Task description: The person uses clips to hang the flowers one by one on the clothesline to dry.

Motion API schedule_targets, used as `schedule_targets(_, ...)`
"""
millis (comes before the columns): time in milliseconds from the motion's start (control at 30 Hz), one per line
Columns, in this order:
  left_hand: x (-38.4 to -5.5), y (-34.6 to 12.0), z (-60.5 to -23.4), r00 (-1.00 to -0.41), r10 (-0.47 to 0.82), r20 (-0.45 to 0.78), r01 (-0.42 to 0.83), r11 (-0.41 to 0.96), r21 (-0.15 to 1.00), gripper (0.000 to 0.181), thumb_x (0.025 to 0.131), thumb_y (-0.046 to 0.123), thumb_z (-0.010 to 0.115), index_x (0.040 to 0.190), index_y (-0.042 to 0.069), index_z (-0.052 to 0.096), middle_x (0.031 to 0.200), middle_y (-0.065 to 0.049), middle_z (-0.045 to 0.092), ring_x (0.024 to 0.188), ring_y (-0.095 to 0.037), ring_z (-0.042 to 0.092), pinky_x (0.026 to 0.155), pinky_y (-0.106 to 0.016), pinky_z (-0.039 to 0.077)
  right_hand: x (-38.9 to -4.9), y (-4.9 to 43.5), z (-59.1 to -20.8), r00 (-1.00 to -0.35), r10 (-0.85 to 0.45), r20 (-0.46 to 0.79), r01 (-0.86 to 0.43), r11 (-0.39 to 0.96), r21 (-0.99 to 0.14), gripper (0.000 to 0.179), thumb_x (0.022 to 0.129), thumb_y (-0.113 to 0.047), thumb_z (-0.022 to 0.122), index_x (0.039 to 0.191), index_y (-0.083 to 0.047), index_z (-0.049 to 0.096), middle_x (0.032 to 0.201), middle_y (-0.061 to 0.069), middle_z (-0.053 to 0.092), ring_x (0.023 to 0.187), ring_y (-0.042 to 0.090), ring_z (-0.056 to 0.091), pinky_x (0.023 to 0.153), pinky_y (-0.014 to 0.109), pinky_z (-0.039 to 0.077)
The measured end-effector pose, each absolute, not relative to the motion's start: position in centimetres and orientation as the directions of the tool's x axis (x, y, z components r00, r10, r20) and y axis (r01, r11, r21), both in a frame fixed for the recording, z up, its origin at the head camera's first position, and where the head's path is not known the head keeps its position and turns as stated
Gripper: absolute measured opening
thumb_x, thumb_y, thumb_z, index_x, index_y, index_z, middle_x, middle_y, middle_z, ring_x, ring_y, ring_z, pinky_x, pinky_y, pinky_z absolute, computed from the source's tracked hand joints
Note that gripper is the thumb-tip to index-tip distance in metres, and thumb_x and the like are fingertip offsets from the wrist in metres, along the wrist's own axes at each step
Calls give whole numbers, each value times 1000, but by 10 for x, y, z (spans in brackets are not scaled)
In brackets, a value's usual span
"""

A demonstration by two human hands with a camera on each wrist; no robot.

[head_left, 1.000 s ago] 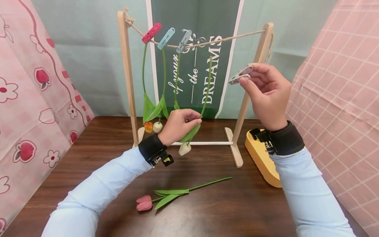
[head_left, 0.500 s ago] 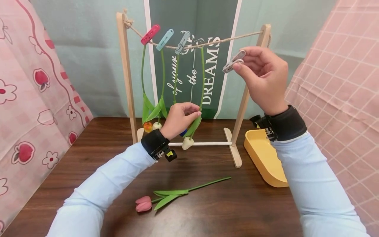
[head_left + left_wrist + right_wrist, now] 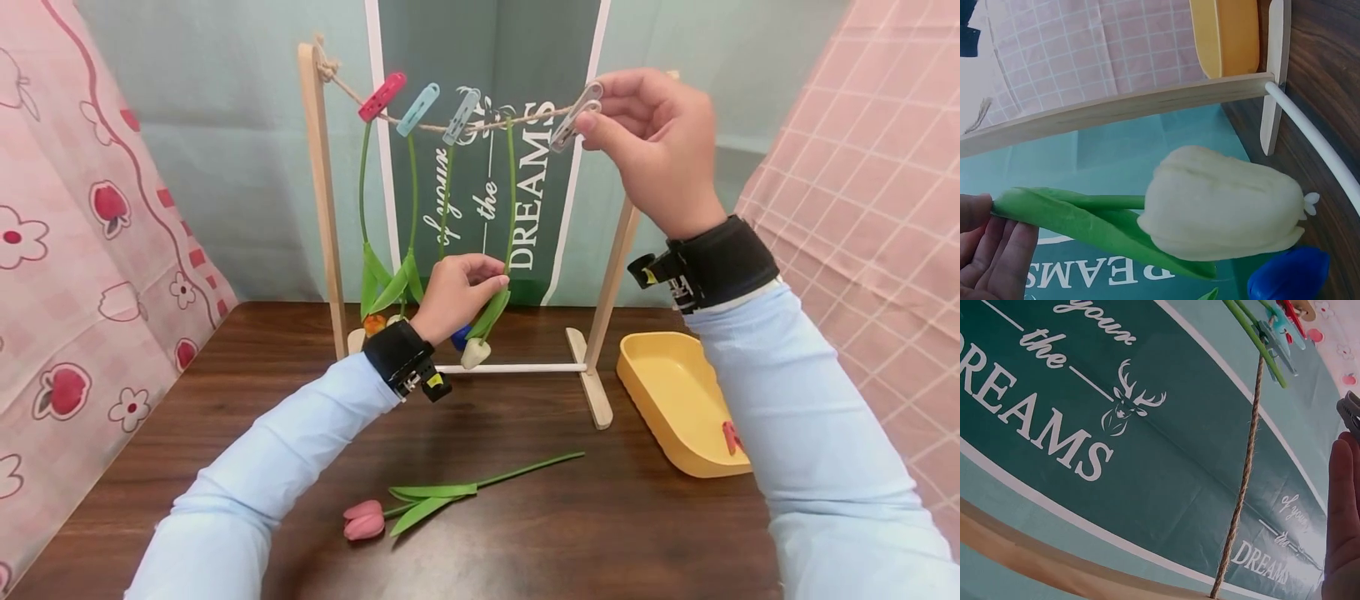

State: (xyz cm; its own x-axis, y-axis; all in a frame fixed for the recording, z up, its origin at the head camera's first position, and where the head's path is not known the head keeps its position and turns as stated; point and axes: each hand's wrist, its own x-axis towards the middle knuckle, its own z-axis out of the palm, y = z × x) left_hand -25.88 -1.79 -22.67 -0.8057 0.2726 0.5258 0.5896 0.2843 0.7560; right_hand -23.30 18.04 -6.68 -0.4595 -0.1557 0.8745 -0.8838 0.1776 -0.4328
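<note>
My left hand [image 3: 461, 296] pinches the stem of a white tulip [image 3: 476, 353], which hangs head down with its stem end up by the twine [image 3: 525, 122]. In the left wrist view its white bloom [image 3: 1222, 203] and green leaf fill the middle. Between thumb and fingers my right hand [image 3: 660, 146] holds a grey clothespin [image 3: 576, 115] near the twine, right of that stem. Red [image 3: 382, 97], light blue [image 3: 418, 110] and grey-blue clothespins [image 3: 462, 117] on the twine hold hanging tulips. A blue tulip [image 3: 1289, 275] shows behind the white one.
The twine runs between two wooden posts [image 3: 318, 200] joined low down by a white rod [image 3: 517, 367]. On the table lies a pink tulip [image 3: 364, 520]. A yellow tray [image 3: 660, 408] at the right contains a red clothespin [image 3: 731, 437].
My right hand has risen and moved left to the twine with the grey clothespin. The left hand has lifted the white tulip slightly, and its stem end has shifted left and up to the twine.
</note>
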Motion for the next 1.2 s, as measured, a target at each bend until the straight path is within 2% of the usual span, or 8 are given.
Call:
schedule_targets(100,-261,-17,-228,-811,270,518,582,286,762,16,91,11,69,103,0,72,93,-8,72,83,-16,67,73,-27,52,-238,179,-57,-566,-133,813,-824,109,-556,12,83,9,69,93,1,71,82,9,71,73,20,69,67,24,55)
schedule_targets(267,-264,-18,-228,-812,260,523,582,296,757,16,92,11,69,103,0,72,93,-8,72,83,-16,67,73,-27,52,-247,174,-43,-674,-126,728,-738,76,-671,9,84,4,72,92,2,70,84,13,71,76,21,68,68,24,55)
schedule_targets(867,-273,-18,-233,-818,219,533,576,309,757,16,93,12,67,104,1,72,94,-7,72,84,-16,65,74,-28,50,-269,151,-27,-797,-72,600,-598,232,-767,12,86,-6,73,95,-1,68,90,10,69,82,22,66,69,23,54)
schedule_targets(1200,-274,-18,-236,-810,191,554,586,299,753,14,92,9,68,103,1,72,94,-8,72,86,-17,65,76,-29,50,-280,147,-24,-826,-28,562,-559,164,-813,4,86,0,72,87,0,68,82,10,68,75,22,65,64,25,55)
